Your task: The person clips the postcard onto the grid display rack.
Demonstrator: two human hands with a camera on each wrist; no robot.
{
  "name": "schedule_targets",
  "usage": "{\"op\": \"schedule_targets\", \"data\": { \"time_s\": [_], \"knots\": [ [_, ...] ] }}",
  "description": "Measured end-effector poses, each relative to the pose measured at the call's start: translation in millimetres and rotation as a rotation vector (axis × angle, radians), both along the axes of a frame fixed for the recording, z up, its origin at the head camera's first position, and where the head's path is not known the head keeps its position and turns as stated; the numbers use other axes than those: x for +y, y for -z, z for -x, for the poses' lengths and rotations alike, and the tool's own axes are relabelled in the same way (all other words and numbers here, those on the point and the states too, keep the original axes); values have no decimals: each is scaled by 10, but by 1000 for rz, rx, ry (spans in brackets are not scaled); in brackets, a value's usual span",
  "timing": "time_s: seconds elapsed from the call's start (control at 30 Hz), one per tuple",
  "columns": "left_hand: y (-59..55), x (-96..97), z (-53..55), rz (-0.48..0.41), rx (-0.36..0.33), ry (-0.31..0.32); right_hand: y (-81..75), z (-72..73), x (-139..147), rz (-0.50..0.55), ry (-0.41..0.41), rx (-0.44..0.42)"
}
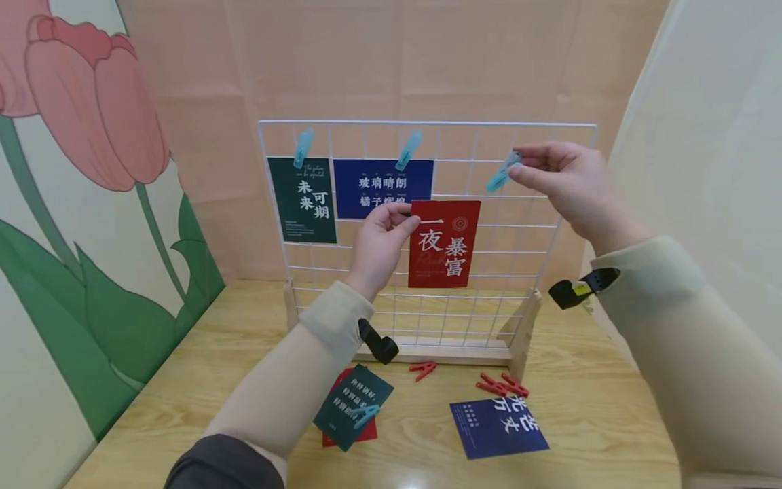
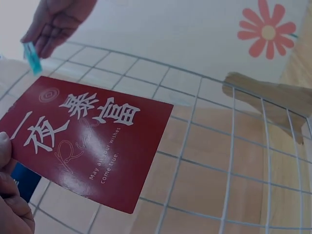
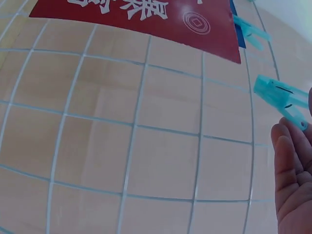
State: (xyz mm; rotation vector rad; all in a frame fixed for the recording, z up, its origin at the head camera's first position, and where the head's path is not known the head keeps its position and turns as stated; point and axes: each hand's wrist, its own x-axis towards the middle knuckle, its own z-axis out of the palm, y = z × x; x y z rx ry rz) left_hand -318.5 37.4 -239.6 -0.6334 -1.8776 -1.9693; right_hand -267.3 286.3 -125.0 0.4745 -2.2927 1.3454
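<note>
My left hand pinches a red card with white characters by its left edge, in front of the white wire grid. To the right and higher, my right hand pinches a light blue clothespin near the grid's upper right. The right wrist view shows this clothespin between thumb and fingers, apart from the card. Two cards hang on the grid under blue clothespins: a dark green card at the left and a blue card beside it, its lower edge partly hidden by my left hand.
On the wooden table lie a green card over a red one, with a blue clothespin on top. Several red clothespins lie near a blue card. A wooden foot supports the grid.
</note>
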Motion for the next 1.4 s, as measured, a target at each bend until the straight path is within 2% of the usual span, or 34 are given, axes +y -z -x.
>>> {"op": "schedule_targets", "data": {
  "time_s": [0.2, 0.33, 0.47, 0.7, 0.87, 1.1, 1.4],
  "knots": [
    [-154, 88, 49, 12, 35, -16, -115, 57, -15, 50, -32, 6],
    [-216, 128, 71, 30, 35, -36, -158, 99, -25, 63, -27, 14],
    [-261, 160, 95, 28, 42, -43, -186, 148, -66, 120, -12, 20],
    [-313, 211, 107, 22, 23, -38, -214, 227, -147, 223, 5, 63],
    [-341, 237, 95, 5, 7, -43, -227, 279, -179, 232, 35, 77],
    [-355, 261, 92, 2, 0, -46, -199, 335, -216, 291, 2, 85],
    [-369, 293, 101, -1, 4, -63, -194, 358, -238, 246, 12, 64]
  ]
}}
